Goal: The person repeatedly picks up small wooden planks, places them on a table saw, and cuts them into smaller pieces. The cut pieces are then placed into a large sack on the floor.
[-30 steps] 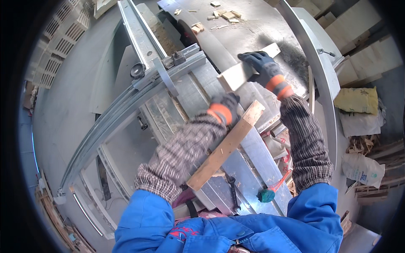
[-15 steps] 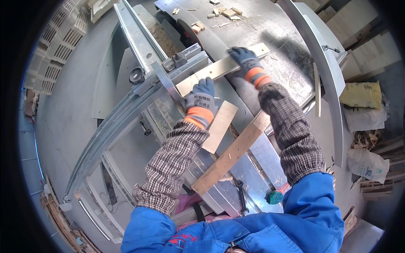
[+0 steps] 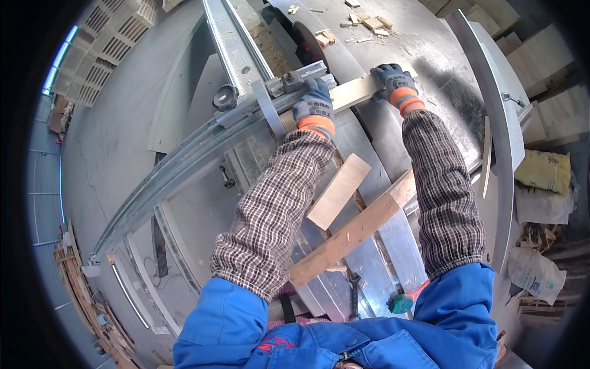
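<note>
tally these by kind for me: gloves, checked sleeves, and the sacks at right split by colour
gloves: 2
checked sleeves: 2
yellow sack: 1
white sacks: 2
total: 7

Bright, cool light, whitish glare on the metal table (image 3: 430,40), fisheye-bent edges, 4 black corners.

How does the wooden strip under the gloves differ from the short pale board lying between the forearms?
The wooden strip is visibly longer than the short board.
The left hand and right hand are both on the strip; neither touches the short board.
The strip runs mostly crosswise, while the short board slants more steeply toward the person.
Both are flat, pale wood.
</note>
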The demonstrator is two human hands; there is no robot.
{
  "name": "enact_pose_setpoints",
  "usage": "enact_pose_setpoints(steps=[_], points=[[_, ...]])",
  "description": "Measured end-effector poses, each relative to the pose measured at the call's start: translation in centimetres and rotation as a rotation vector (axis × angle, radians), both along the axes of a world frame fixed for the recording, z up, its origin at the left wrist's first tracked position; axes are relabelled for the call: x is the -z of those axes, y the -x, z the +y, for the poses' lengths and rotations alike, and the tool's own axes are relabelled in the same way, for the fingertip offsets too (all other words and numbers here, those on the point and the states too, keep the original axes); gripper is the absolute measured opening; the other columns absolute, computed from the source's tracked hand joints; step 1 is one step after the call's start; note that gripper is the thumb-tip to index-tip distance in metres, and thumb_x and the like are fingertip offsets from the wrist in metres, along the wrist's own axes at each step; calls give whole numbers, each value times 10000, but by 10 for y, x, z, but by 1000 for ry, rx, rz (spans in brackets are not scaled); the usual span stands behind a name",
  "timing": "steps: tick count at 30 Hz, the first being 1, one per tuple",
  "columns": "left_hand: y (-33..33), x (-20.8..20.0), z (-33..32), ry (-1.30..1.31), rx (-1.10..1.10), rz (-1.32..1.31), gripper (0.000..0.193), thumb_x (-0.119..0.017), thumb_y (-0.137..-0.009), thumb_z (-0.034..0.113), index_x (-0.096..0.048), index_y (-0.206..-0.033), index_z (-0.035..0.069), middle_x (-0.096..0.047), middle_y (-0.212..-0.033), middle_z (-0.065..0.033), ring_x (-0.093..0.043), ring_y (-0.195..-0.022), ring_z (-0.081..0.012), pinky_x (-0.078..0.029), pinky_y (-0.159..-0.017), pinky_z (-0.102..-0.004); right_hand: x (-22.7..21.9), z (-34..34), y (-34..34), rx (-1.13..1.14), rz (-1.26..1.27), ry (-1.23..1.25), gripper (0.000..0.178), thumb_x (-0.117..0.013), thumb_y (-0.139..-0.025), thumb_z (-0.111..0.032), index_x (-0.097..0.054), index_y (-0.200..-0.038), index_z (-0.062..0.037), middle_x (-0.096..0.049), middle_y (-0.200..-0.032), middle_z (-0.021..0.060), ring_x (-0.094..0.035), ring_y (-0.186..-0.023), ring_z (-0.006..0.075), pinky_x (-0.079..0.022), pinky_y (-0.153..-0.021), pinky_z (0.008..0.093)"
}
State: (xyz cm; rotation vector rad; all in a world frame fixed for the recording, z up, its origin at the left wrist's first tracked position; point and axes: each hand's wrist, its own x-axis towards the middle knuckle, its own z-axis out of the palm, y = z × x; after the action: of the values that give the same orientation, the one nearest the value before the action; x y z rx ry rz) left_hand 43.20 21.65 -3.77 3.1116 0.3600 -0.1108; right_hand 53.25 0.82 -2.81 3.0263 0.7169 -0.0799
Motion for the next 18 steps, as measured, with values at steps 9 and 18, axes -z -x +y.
enact_pose_setpoints(steps=[9, 18], points=[[-4, 3, 5, 92, 42, 82, 930, -783, -743, 266, -236, -1477, 99, -235, -1560, -188, -667, -1078, -341, -553, -882, -432, -16, 8, -5, 26, 106, 73, 725, -853, -687, -323, -554, -1340, -224, -538, -1369, 9, -443, -1323, 267, -417, -1053, 469], [-3, -2, 12, 126, 67, 69, 893, -776, -763, 225, -238, -1461, 82, -231, -1527, -152, -644, -1138, -319, -572, -861, -429, 3, 11, -21, 4, 118, 80, 775, -885, -653, -349, -553, -1345, -249, -536, -1379, 6, -472, -1308, 298, -463, -1037, 512]])
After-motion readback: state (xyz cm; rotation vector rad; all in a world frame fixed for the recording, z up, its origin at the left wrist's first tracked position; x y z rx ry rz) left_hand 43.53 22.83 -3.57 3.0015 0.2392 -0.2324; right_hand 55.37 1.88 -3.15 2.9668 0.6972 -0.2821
